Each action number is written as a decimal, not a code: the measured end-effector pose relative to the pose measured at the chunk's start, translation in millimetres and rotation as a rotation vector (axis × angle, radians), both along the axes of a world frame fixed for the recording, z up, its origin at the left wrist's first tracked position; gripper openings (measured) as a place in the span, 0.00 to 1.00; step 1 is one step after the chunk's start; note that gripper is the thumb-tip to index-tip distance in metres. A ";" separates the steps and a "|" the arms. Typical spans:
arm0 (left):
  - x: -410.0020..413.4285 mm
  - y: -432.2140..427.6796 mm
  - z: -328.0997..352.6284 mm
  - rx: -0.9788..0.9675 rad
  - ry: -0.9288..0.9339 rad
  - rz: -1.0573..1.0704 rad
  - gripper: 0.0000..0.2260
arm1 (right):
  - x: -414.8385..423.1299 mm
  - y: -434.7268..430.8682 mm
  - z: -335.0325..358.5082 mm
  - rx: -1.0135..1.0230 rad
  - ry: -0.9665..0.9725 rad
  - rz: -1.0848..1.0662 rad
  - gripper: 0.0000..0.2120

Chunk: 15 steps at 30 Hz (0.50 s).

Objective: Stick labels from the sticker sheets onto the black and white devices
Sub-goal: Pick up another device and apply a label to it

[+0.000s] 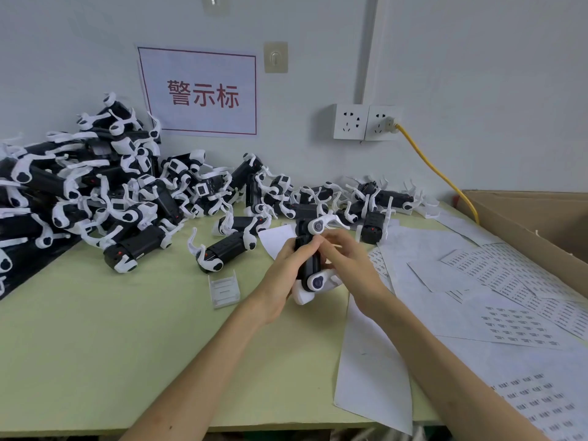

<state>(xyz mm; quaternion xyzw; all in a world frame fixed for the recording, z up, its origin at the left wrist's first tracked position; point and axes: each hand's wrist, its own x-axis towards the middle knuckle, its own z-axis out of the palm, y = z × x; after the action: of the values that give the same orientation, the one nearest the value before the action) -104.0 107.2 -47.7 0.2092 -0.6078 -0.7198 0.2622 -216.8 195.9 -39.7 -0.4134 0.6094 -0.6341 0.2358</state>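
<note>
Your left hand (286,265) grips one device (311,268) upright, just right of the pile (95,192); your right hand (348,256) pinches its upper end, and the sticker sheets (509,278) lie farther right of the pile.

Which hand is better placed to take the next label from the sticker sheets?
Likely the right hand. The sticker sheets lie on its side of the table, and it only pinches the device at the top, while the left hand grips the body.
</note>
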 end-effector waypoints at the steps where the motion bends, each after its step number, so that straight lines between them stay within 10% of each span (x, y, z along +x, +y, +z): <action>1: 0.5 -0.2 0.3 -0.014 -0.005 0.005 0.26 | -0.7 -0.1 0.5 0.015 0.004 0.040 0.11; 15: 4.3 5.1 1.3 -0.159 0.012 -0.004 0.28 | -3.8 11.9 11.4 -0.028 -0.184 0.215 0.14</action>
<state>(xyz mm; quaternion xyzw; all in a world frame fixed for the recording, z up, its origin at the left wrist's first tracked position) -99.7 112.3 -46.4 0.1821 -0.6620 -0.6709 0.2800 -220.6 207.8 -28.3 -0.4195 0.5284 -0.6491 0.3513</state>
